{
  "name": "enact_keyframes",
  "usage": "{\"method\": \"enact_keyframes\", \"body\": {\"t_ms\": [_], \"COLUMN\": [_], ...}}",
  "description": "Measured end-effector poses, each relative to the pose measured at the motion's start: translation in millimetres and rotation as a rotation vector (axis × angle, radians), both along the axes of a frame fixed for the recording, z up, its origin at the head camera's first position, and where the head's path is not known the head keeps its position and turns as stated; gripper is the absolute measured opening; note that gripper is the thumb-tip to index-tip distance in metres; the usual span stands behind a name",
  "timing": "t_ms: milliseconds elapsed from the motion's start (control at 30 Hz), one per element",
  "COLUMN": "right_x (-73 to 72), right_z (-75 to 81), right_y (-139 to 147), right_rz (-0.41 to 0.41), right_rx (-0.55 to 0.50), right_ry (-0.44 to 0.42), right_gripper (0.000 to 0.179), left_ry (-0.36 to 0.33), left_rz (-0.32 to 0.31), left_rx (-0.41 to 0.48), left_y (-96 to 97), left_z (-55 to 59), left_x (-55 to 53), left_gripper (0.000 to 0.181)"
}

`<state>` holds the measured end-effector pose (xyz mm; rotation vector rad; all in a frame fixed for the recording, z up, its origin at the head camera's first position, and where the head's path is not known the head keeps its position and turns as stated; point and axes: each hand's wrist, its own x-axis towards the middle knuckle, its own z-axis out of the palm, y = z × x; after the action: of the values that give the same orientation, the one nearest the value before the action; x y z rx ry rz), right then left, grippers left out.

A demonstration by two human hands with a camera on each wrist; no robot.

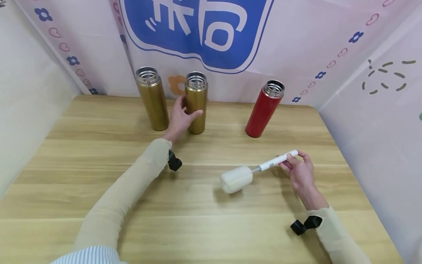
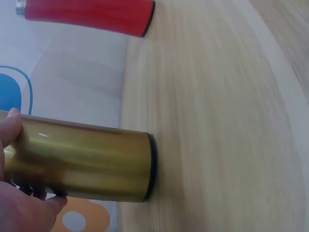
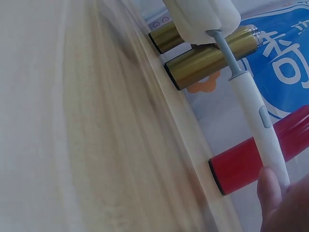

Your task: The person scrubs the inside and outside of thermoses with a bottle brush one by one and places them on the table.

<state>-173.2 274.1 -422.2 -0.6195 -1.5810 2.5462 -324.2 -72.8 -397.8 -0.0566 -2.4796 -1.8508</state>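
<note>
The wood-grain table [image 1: 165,227] stretched back to a printed cloth [image 1: 290,47] and carried everything. The left arm [image 1: 115,198], in a beige sleeve, reached long and nearly straight from the lower left toward the back edge; its left hand [image 1: 179,119] was wrapped part-way round the upright gold bottle [image 1: 199,99], thumb across the front, fingers bent round the opposite side. The right arm [image 1: 339,234] came in shorter from the lower right, slanting forward and inward, and its right hand [image 1: 301,176] pinched the white bottle brush [image 1: 263,166] near the handle's end, thumb against fingers. The brush lay aslant over the middle right of the table, its cream sponge head [image 1: 236,179] pointing left and lower than the grip. The gripped bottle stood near the back edge, glossy, with a dark base rim and an open, threaded steel mouth [image 1: 197,81]. A second gold bottle [image 1: 154,104] stood just left of it, and a red bottle [image 1: 263,112] well to the right. Smaller still were the brush's thin grey stem [image 3: 227,54] and the grey button [image 3: 265,117] on its handle.
</note>
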Motion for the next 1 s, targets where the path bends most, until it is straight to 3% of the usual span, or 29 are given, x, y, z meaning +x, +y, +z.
{"method": "enact_keyframes", "body": {"t_ms": [367,467,533,633,700,767,800,867,1000], "right_x": [-3.1,0.1,2.3,4.6,5.0,4.8,4.5,1.5,-4.1], "right_z": [1.7,-1.5,-3.9,-6.0,-6.5,-6.3,-6.2,-4.3,-4.2], "right_y": [-2,3,8,17,24,29,31,33,32], "right_rz": [0.067,0.081,0.103,0.146,0.175,0.192,0.2,0.216,0.275], "right_rx": [0.053,0.073,0.097,0.122,0.128,0.127,0.131,0.147,0.197], "right_ry": [-0.003,-0.014,-0.018,-0.019,-0.018,-0.021,-0.021,-0.023,-0.03], "right_gripper": [0.022,0.022,0.023,0.021,0.021,0.021,0.021,0.022,0.022], "left_ry": [0.106,0.14,0.251,0.55,0.729,0.799,0.774,0.644,0.261], "left_rz": [0.021,0.075,0.158,0.247,0.204,0.1,0.043,-0.059,-0.174], "left_rx": [-0.034,-0.074,-0.037,0.052,0.084,0.076,0.055,0.023,-0.12], "left_y": [-15.1,-10.9,-3.9,13.1,28.0,45.4,54.6,75.0,115.2], "left_z": [-3.1,-5.4,-7.1,-6.4,-1.8,2.7,5.1,8.4,10.6], "left_x": [-1.0,4.7,11.0,24.4,33.8,40.9,43.3,42.5,28.8], "left_gripper": [0.081,0.09,0.089,0.066,0.048,0.041,0.04,0.043,0.061]}}
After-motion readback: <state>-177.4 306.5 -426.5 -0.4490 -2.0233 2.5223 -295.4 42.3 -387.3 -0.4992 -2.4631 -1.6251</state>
